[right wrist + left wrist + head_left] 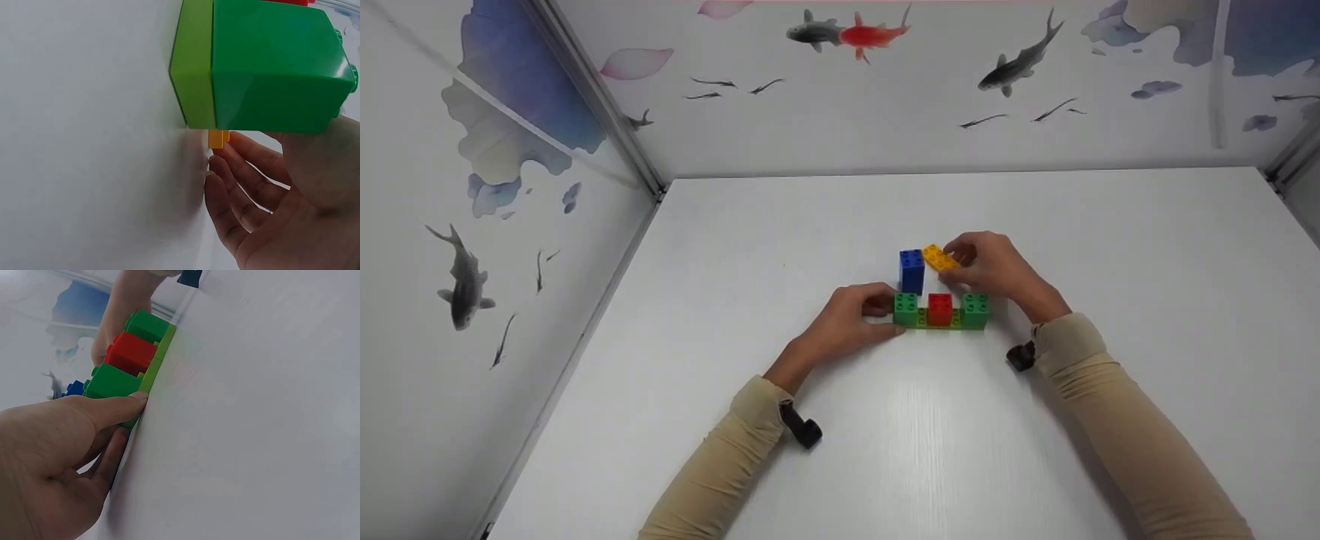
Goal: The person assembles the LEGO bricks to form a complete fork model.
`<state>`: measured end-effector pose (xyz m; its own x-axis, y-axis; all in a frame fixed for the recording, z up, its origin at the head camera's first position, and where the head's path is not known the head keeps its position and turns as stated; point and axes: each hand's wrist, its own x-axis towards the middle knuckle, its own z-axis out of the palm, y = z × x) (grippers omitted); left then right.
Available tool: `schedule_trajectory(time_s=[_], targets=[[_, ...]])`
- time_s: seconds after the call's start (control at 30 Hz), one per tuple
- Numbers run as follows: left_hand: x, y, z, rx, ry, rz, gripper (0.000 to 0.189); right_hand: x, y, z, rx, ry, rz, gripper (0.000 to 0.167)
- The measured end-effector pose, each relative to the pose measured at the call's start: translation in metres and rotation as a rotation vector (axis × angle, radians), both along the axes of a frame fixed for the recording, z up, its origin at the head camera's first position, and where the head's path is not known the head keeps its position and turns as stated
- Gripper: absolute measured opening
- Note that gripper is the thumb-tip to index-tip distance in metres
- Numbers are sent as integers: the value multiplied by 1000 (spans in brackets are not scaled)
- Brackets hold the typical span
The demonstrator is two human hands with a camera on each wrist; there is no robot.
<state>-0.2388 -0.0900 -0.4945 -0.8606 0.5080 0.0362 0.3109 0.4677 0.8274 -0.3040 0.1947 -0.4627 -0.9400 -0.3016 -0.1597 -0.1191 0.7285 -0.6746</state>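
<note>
1. The orange brick (934, 256) is a flat one with studs on top. I judge that it is light, stiff and hard to break, but its smooth plastic could slip or turn when only the tips hold it.
2. I would take it by the two long sides, near the middle, and leave the studs and the underside free.
3. My right grip (991, 264) is closed narrowly on this brick: the thumb is on the near side, the fingers on the far side, around its right end. The other end sticks out toward the blue block (912, 273); whether they touch, I cannot tell, nor if the brick is lifted.
4. In front of it lies the lime-green base (164, 344), carrying the left green brick (905, 309), the red brick (940, 309) and the right green brick (976, 309), with gaps between them. This row should be stiff, but it may slide easily, so the end is a good place to hold.
5. My left grip (851, 321) pinches that left end, the thumb along the near side.
6. The blue block stands upright behind the left green brick, on the white table (840, 472).
</note>
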Motion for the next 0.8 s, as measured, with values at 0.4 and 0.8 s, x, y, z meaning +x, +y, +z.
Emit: schedule_trajectory(time_s=[0.4, 0.8], targets=[[2, 1, 2, 10, -14, -3, 36, 2, 14, -6, -29, 34, 20, 49], [1, 1, 1, 3, -14, -4, 36, 24, 35, -3, -54, 127, 59, 42]])
